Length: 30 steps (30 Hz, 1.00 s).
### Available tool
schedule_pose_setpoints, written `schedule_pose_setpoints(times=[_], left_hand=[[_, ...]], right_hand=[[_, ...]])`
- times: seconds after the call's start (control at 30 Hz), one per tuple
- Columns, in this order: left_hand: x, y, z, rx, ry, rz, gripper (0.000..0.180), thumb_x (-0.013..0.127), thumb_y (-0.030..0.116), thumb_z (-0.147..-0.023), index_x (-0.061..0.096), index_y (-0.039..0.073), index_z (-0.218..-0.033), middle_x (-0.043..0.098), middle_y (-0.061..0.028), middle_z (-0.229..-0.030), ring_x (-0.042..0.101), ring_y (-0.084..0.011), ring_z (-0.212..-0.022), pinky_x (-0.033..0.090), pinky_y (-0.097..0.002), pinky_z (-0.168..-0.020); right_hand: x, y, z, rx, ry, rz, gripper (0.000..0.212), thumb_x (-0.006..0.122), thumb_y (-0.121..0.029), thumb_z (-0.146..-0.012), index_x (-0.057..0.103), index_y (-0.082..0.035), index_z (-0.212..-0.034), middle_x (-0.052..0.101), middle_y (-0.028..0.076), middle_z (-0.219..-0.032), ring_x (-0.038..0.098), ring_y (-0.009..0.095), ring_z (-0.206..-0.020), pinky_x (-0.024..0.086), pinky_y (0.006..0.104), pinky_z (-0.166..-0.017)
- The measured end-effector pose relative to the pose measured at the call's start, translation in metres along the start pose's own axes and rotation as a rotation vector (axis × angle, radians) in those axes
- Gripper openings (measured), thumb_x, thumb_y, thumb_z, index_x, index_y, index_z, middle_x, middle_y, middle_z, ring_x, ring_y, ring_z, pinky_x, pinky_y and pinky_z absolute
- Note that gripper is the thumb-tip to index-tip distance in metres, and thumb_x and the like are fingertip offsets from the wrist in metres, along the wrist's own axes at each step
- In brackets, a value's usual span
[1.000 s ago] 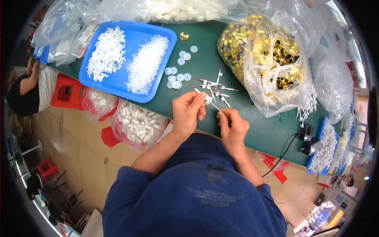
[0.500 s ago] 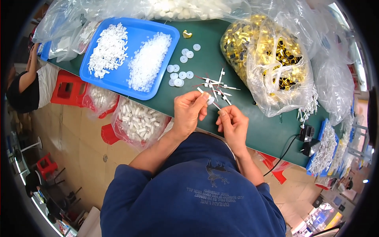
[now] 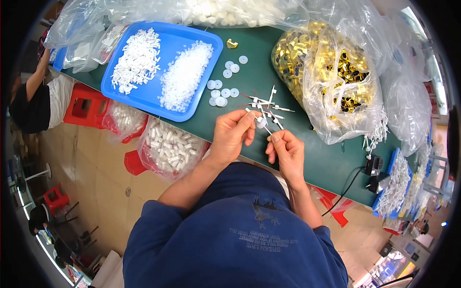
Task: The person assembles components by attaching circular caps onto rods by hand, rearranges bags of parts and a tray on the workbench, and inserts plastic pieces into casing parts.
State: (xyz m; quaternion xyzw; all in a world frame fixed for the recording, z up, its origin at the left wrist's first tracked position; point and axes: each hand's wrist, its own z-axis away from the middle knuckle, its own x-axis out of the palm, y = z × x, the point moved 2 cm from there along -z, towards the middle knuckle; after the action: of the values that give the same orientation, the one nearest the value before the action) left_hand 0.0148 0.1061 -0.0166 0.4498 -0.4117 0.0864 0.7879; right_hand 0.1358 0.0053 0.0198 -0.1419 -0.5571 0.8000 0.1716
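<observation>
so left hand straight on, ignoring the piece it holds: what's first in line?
Likely the cluster of thin white parts, on the green table just ahead of the left hand. Height is unclear from this one view, so it might pass over them.

A green table (image 3: pixel 331 165) carries a blue tray (image 3: pixel 144 101), translucent discs (image 3: pixel 225 92) and a loose heap of thin white sticks (image 3: pixel 263 102). Farther right sits a clear bag of gold pieces (image 3: pixel 321 79)

Tan floor (image 3: pixel 113 168), green-topped table (image 3: pixel 331 165), red stool (image 3: pixel 50 194) at far left, bright white strip (image 3: pixel 416 22) upper right.
</observation>
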Motion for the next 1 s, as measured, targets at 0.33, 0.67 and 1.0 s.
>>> schedule_pose_setpoints(times=[0.33,0.67,1.0], left_hand=[[0.000,-0.002,0.000,0.029,-0.022,-0.062,0.020,0.056,0.012,-0.096,0.065,-0.006,-0.096,0.057,-0.0032,-0.066,0.048,-0.0071,-0.048,0.038,-0.0198,-0.042],[0.000,-0.004,0.001,0.089,-0.016,-0.185,0.017,0.056,0.009,-0.094,0.065,-0.006,-0.092,0.057,-0.0039,-0.063,0.049,-0.0075,-0.046,0.039,-0.0199,-0.041],[0.002,-0.005,0.002,0.092,0.005,-0.166,0.018,0.057,0.011,-0.095,0.064,-0.005,-0.092,0.057,-0.0036,-0.064,0.050,-0.0077,-0.048,0.039,-0.0202,-0.041]], right_hand=[[0.007,-0.005,0.005,-0.380,0.226,0.452,0.009,0.059,-0.003,-0.092,0.059,0.003,-0.086,0.064,0.005,-0.068,0.059,0.008,-0.054,0.045,0.0213,-0.047],[0.003,0.002,-0.001,0.060,0.013,-0.063,0.014,0.055,-0.006,-0.094,0.060,0.001,-0.083,0.059,0.003,-0.061,0.052,0.006,-0.047,0.039,0.0204,-0.042],[0.005,0.004,-0.001,-0.050,0.066,0.053,0.011,0.057,-0.005,-0.093,0.059,0.002,-0.086,0.061,0.002,-0.065,0.054,0.005,-0.050,0.042,0.0205,-0.045]])
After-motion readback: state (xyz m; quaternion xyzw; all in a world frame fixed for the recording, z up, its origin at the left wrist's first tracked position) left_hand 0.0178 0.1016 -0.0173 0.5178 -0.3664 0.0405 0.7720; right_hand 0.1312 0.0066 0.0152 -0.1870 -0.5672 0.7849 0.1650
